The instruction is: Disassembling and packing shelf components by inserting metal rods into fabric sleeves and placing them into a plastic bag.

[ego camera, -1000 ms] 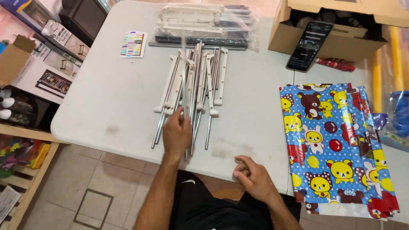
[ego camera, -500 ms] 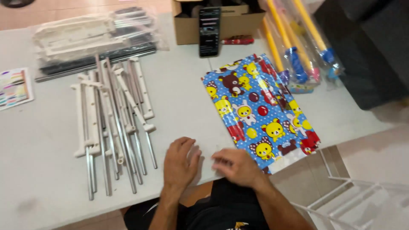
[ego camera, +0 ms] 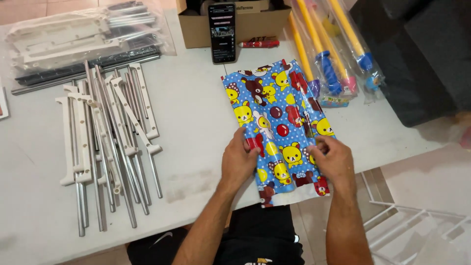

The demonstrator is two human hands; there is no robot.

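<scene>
White and a little scuffed, the surface [ego camera: 196, 118] fills most of the head view, with tiled floor showing past its near edge. At that near edge lies a folded sheet of blue cartoon-bear wrapping paper [ego camera: 279, 122], its lower end hanging slightly over the rim. The left hand [ego camera: 239, 159] pinches the sheet's left edge between thumb and fingers, its grip closed on the paper. The right hand [ego camera: 332, 159] clasps the right edge the same way, fingers curled over the top, so the sheet sits between both hands.

Left of the paper, well apart from it, a loose pile of white plastic brackets and metal rods [ego camera: 105, 137] lies spread lengthwise. Behind that pile sits a clear plastic bag of similar parts [ego camera: 83, 34]. A cardboard box [ego camera: 235, 24] stands at the far edge, with a black smartphone [ego camera: 222, 32] propped against its front and a red marker [ego camera: 258, 43] just beside it. Bagged yellow-handled toys [ego camera: 328, 54] lie to the right of the box, touching the paper's far corner. White wire racks [ego camera: 417, 225] rest on the floor at lower right.
</scene>
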